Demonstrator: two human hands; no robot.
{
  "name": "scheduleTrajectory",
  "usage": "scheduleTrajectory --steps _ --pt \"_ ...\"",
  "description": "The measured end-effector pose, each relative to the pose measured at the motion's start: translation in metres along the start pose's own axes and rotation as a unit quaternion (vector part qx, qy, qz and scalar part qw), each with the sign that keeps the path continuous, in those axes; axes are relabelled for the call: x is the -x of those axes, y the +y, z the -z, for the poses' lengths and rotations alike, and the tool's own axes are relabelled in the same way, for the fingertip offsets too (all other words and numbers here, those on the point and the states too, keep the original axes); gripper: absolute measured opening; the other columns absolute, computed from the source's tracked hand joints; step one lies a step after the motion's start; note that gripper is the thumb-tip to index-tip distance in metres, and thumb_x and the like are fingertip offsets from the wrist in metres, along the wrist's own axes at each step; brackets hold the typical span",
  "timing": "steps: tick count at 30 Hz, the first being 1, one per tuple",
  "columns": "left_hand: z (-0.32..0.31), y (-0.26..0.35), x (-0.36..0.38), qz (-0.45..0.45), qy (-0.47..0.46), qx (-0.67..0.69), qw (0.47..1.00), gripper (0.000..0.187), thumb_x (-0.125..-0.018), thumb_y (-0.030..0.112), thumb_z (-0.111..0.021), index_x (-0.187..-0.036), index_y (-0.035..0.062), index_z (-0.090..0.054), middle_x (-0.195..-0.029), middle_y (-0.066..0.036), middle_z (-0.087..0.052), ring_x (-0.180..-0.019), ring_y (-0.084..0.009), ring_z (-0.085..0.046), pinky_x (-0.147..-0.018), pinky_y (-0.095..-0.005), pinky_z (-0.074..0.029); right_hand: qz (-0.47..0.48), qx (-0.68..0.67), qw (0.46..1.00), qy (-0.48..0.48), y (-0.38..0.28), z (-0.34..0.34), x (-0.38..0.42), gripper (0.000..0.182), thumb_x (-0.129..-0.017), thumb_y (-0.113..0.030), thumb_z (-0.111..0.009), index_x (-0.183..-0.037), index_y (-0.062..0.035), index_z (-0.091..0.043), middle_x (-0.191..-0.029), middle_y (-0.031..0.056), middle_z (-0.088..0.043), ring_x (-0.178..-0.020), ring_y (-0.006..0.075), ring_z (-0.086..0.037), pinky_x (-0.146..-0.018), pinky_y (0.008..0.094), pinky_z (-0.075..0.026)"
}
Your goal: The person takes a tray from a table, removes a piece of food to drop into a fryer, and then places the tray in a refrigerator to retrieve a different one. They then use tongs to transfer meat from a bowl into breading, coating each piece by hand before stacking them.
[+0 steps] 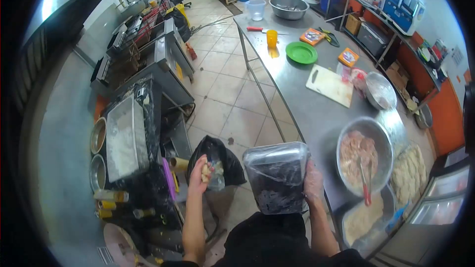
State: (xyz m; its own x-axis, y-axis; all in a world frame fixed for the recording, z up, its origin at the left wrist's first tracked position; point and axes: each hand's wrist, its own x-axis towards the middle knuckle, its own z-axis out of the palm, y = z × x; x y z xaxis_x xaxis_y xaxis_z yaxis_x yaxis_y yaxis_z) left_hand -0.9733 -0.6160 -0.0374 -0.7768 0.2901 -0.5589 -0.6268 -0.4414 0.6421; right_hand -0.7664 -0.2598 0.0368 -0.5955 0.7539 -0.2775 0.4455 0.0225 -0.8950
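Pale, lumpy food scraps (206, 168) are held in my left hand (199, 177), its fingers curled round them. Just beyond is a black trash bag (230, 170) with some clear plastic in its mouth. My right hand (312, 183) grips the right side of a dark rectangular tray (275, 180) wrapped in clear plastic film. To the right of that hand, on the steel table (316, 104), stands a metal bowl (365, 155) of raw meat with red-handled tongs (366, 193). A tray of breading (363, 220) sits below the bowl.
At left are a flour tray (123, 141), two round pans and yellow-capped bottles on a dark counter. The table also bears a cutting board (330, 85), green plate (301, 53), orange cup (271, 38), knife (262, 30) and more bowls. Ovens (163, 64) line the tiled aisle's left side.
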Motion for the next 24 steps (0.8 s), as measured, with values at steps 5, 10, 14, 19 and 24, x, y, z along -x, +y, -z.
scheduleTrajectory --steps 5,10,14,19,24 --pt "-0.063 0.030 -0.127 0.046 -0.039 0.037 0.998 0.018 -0.100 0.024 -0.059 -0.118 0.0201 -0.057 -0.086 -0.004 -0.061 -0.070 -0.0146 -0.063 -0.039 -0.0203 -0.043 -0.015 -0.009 1.000 0.025 -0.081 -0.032 -0.116 0.067 -0.106 -0.052 -0.039 -0.118 0.0079 -0.064 -0.102 0.0165 -0.070 -0.095 0.0190 -0.057 -0.089 0.0371 -0.045" --pt "-0.090 0.075 -0.178 0.076 0.043 0.144 0.986 0.011 -0.098 0.021 -0.059 -0.109 0.0194 -0.059 -0.089 -0.005 -0.064 -0.073 -0.0166 -0.064 -0.039 -0.0204 -0.042 0.001 0.074 0.997 -0.012 -0.180 -0.088 -0.233 0.064 -0.106 -0.050 -0.037 -0.120 0.0056 -0.066 -0.103 0.0185 -0.070 -0.095 0.0214 -0.060 -0.089 0.0375 -0.046" --pt "-0.077 0.156 -0.210 -0.023 0.136 0.187 0.973 0.016 -0.092 0.019 -0.064 -0.108 0.0193 -0.059 -0.086 -0.004 -0.065 -0.070 -0.0164 -0.064 -0.040 -0.0223 -0.042 0.109 0.033 0.989 -0.096 -0.229 -0.175 -0.335 0.064 -0.106 -0.051 -0.037 -0.117 0.0047 -0.067 -0.096 0.0152 -0.070 -0.090 0.0203 -0.059 -0.085 0.0361 -0.046" --pt "-0.065 0.325 -0.273 -0.181 0.181 0.226 0.940 0.022 -0.087 0.018 -0.068 -0.106 0.0169 -0.058 -0.079 -0.002 -0.064 -0.066 -0.0171 -0.063 -0.042 -0.0243 -0.041 0.201 0.125 0.960 -0.147 -0.288 -0.292 -0.410 0.067 -0.105 -0.055 -0.038 -0.096 0.0058 -0.063 -0.082 0.0156 -0.060 -0.077 0.0236 -0.053 -0.075 0.0410 -0.044" --pt "-0.024 0.552 -0.378 -0.365 0.164 0.235 0.886 0.014 -0.089 0.018 -0.067 -0.100 0.0131 -0.059 -0.086 -0.003 -0.063 -0.070 -0.0164 -0.062 -0.046 -0.0267 -0.041 0.214 0.214 0.934 -0.191 -0.372 -0.421 -0.464 0.066 -0.104 -0.056 -0.036 -0.103 0.0038 -0.063 -0.094 0.0268 -0.061 -0.087 0.0414 -0.058 -0.075 0.0494 -0.043"
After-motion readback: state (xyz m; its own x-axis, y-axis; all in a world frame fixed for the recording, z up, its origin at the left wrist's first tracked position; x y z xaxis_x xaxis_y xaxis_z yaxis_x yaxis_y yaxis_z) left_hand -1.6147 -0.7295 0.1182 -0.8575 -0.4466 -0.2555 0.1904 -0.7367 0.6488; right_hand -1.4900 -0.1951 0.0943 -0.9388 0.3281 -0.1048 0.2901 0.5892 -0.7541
